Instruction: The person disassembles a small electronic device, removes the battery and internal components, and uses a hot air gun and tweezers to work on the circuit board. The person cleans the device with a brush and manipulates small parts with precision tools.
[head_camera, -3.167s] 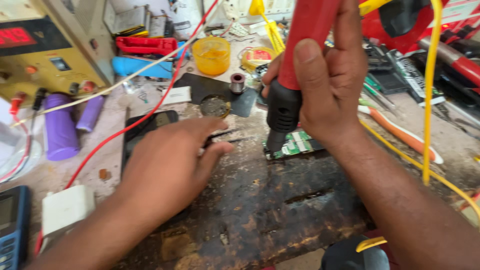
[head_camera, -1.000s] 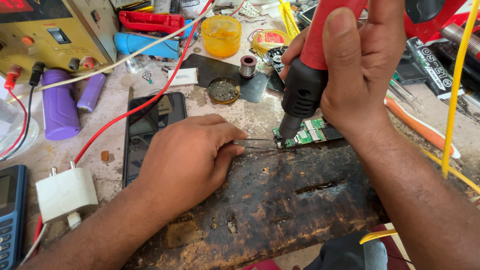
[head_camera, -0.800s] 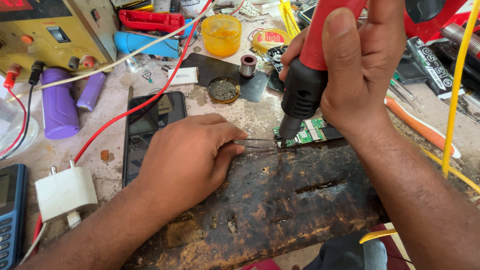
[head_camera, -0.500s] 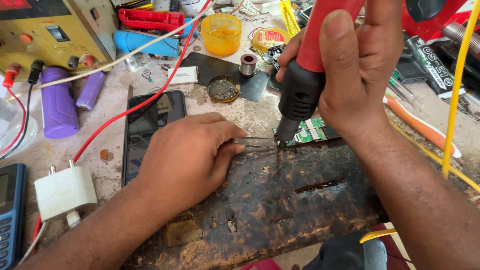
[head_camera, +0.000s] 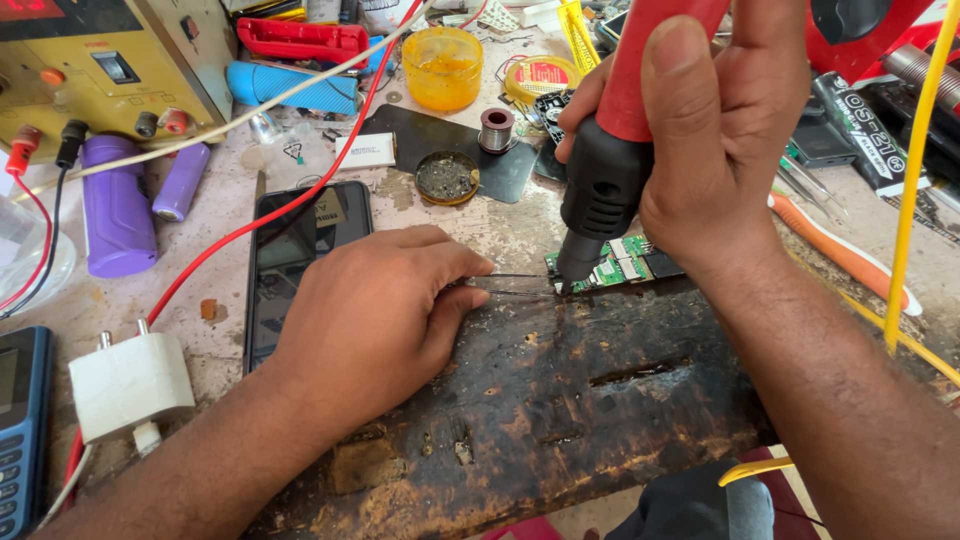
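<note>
My right hand (head_camera: 720, 150) grips a red-and-black hot-air tool (head_camera: 615, 165) upright, its nozzle just above the left end of a small green circuit board (head_camera: 615, 267). The board lies on the far edge of a scorched dark wooden block (head_camera: 560, 390). My left hand (head_camera: 375, 310) rests on the block and pinches metal tweezers (head_camera: 510, 285), whose tips reach the board right under the nozzle.
A black phone (head_camera: 290, 255) lies left of my left hand under a red wire (head_camera: 300, 190). A yellow power supply (head_camera: 90, 60), purple cells (head_camera: 115, 205), white charger (head_camera: 130, 385), flux tin (head_camera: 447, 178), solder spool (head_camera: 496, 128) and yellow jar (head_camera: 443, 65) crowd the bench. Yellow cable (head_camera: 915, 150) hangs right.
Since three seconds ago the view has shifted and my hands sit closer over the board. In the last second the tool and tweezers have barely moved.
</note>
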